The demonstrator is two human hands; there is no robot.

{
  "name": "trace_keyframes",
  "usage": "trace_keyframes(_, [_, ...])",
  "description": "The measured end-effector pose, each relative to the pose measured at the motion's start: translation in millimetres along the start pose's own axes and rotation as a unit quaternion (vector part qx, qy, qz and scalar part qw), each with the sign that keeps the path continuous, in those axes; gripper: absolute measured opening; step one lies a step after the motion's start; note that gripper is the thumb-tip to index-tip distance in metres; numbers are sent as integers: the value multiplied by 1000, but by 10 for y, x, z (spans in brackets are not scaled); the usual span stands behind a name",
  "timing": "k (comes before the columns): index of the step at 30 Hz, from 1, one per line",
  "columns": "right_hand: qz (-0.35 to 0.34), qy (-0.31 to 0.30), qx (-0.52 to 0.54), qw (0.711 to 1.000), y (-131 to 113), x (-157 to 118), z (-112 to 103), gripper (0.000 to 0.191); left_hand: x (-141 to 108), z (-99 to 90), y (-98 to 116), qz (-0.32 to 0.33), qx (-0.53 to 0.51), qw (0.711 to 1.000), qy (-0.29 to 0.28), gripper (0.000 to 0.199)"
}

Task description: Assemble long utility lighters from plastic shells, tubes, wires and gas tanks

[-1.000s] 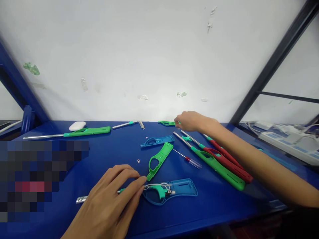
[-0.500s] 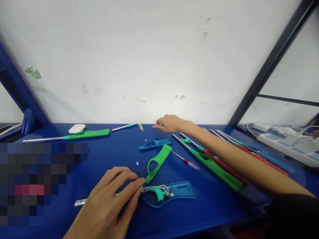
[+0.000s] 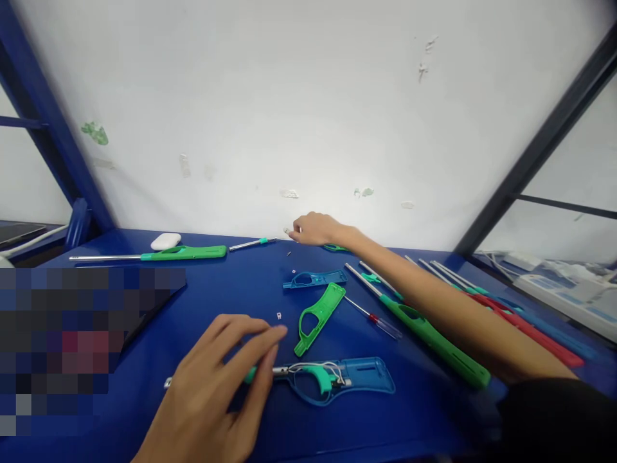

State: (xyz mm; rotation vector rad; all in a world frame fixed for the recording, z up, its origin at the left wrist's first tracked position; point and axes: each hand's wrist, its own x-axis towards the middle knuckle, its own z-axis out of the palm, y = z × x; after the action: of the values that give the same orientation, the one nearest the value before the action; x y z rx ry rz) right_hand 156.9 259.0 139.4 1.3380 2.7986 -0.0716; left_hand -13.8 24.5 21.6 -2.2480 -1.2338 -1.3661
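My left hand [image 3: 219,379] hovers over the metal tube [image 3: 279,371] of an opened gas lighter, its index finger stretched out and the thumb slightly apart. To the right lies the lighter's blue half-shell [image 3: 371,373], with a teal trigger [image 3: 318,378] and white wires in it. At the back of the table, my right hand [image 3: 315,228] pinches a small pale metal piece [image 3: 287,231] by the wall; its exact kind is unclear. A green shell part [image 3: 335,247] lies partly behind that wrist. Between the hands are another blue half-shell [image 3: 315,279] and a green half-shell [image 3: 319,319].
A screwdriver [image 3: 383,326] and a green lighter [image 3: 434,341] lie right of centre, red and blue lighters [image 3: 535,328] farther right. At back left are another green lighter [image 3: 193,253], a white case [image 3: 166,241] and a loose tube [image 3: 248,244]. Tiny pieces dot the middle.
My right hand has moved slightly left and taken hold of the small metal piece near the loose tube. The left fingers have loosened and parted a little. The view has shifted.
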Motion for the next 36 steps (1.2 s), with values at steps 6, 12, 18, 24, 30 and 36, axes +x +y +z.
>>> trace_keyframes(6, [-199, -66, 157, 965, -437, -976, -159, 28, 57, -115, -1, -162, 5, 985, 51, 38])
trace_keyframes(12, [-279, -48, 228, 931, -725, -1175, -51, 21, 76, -198, -6, -234, -68, 966, 91, 22])
trace_keyframes(18, [-86, 8, 40, 995, -167, -526, 62, 54, 57, -137, 147, -332, -141, 922, 142, 35])
trace_keyframes(24, [-30, -73, -79, 994, -61, -95, 425, 37, 82, -129, 238, -349, -134, 919, 127, 39])
trace_keyframes(30, [-38, -93, -139, 985, -197, -155, 485, 39, 68, -123, 272, -388, -151, 903, 107, 49])
trace_keyframes(36, [-47, -85, -170, 981, -180, -214, 481, 39, 30, -112, 184, -327, -167, 928, 63, 37])
